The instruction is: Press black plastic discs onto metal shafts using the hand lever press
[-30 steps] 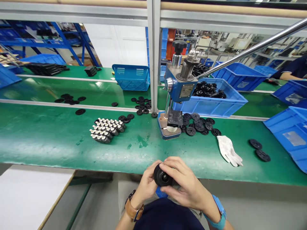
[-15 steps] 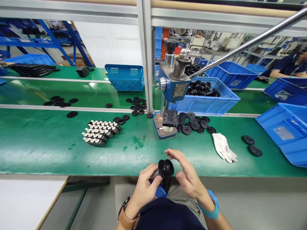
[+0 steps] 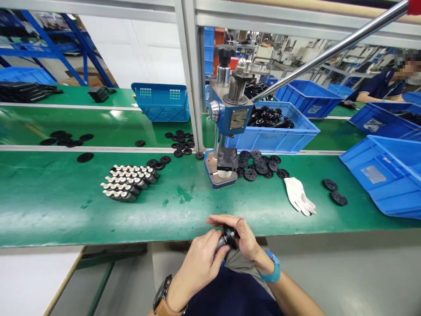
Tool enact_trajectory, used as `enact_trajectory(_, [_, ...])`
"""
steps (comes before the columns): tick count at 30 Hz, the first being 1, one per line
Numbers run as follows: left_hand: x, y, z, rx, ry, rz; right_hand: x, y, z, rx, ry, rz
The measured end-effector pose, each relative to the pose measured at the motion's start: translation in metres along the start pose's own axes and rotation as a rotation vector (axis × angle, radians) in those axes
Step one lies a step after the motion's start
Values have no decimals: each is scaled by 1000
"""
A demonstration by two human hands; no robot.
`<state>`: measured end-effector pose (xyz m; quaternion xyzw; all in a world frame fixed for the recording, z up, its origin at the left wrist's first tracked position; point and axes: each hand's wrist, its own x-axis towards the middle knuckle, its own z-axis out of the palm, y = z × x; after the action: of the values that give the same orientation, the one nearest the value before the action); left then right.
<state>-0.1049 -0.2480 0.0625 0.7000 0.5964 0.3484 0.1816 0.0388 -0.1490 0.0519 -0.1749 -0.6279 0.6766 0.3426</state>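
My left hand (image 3: 201,256) is closed around the grey shaft of a black spool-like part (image 3: 225,239), held low at the belt's near edge. Cupped over its disc end is my right hand (image 3: 247,242), palm and fingers against the discs, which it largely hides. Ahead of my hands stands a blue hand press (image 3: 230,116) with a long steel lever. Loose black discs (image 3: 261,166) lie beside its base. A white glove (image 3: 299,196) rests on the green belt to the right.
Rows of black pieces with white tops (image 3: 130,182) stand at left. Behind the press is a blue crate (image 3: 272,138) of black parts; another blue crate (image 3: 383,171) sits at right. A blue basket (image 3: 161,103) and a metal post (image 3: 190,74) are farther back. A person works at far right.
My right hand has come in from the right and closed over the part's disc end. The part has tilted in my left hand. The whole view has shifted slightly.
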Motion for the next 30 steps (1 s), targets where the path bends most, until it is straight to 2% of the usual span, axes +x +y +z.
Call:
enact_trajectory(5, [1, 1, -1, -49, 32, -5, 4, -1, 4, -6, 36, -4])
enact_trajectory(8, [2, 0, -1, -75, 47, -13, 7, -1, 5, -82, 58, -28])
enact_trajectory(13, [3, -7, 0, -125, -4, -58, 11, -3, 0, -182, -12, -23])
enact_trajectory(17, [3, -19, 6, -343, 30, -153, 10, -11, -2, -140, -51, 5])
enact_trajectory(20, [2, -28, 11, -631, 110, -259, 8, -19, -1, -127, -53, -75])
enact_trajectory(22, [2, -30, 15, -769, 171, -333, 7, -21, 1, -223, -75, -130])
enact_trajectory(25, [0, -28, 17, -848, 207, -398, 6, -22, 6, -388, -162, -195])
enact_trajectory(30, [0, -20, 19, -874, 192, -426, 5, -22, 8, -424, -216, -297])
